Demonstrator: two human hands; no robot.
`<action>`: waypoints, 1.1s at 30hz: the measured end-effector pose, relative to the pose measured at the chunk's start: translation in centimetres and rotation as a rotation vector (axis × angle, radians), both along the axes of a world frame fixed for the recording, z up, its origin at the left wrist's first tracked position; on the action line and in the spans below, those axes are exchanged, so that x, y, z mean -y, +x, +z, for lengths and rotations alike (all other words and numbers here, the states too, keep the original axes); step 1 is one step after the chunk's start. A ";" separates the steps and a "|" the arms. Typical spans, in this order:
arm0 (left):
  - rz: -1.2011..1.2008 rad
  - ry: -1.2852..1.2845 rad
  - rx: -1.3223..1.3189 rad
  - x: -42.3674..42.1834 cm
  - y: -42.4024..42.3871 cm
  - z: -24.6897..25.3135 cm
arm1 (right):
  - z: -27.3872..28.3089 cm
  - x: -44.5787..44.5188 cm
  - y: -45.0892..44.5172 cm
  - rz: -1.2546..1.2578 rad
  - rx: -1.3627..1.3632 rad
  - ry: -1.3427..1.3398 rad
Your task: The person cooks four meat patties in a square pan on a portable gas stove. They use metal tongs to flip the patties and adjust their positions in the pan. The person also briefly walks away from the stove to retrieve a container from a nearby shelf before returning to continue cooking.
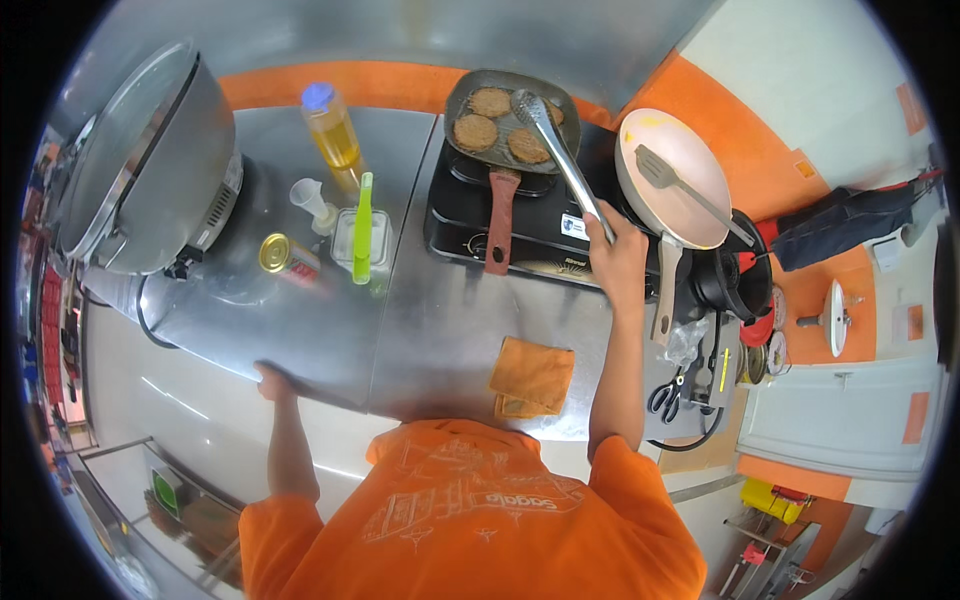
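My right hand (619,251) grips the handle end of metal tongs (568,165). The tongs' tip lies over a square grill pan (465,84), near several browned patties (475,133). The pan sits on a black gas stove (450,214), its reddish-brown handle (500,225) pointing towards me. At the front edge of the steel counter (442,322) rests my left hand (276,382), with no object visible in it; its fingers are partly hidden. A folded orange cloth (534,371) lies on the counter between my forearms.
Right of the tongs, a pale frying pan (694,202) holds a slotted spatula (660,169). Scissors (667,397) lie below it. On the left stand a large metal cooker (176,172), an oil bottle (330,131), a tin can (289,259), and a clear container (379,232) under a green-handled utensil (363,232).
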State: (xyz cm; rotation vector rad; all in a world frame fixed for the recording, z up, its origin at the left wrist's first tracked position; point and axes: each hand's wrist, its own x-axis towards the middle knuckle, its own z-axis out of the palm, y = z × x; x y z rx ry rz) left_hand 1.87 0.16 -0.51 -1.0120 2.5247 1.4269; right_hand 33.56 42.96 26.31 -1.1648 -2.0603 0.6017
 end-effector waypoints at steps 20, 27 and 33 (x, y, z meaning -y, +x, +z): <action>0.081 0.097 -0.076 -1.2 0.6 1.1 | 1.7 -4.4 -4.9 0.128 0.294 -0.433; 0.076 0.035 -0.040 -1.2 0.6 1.2 | 2.0 -5.1 -4.3 0.107 0.350 -0.389; 0.077 -0.003 -0.065 -1.2 0.6 1.3 | 2.4 -3.9 -5.0 0.130 0.313 -0.370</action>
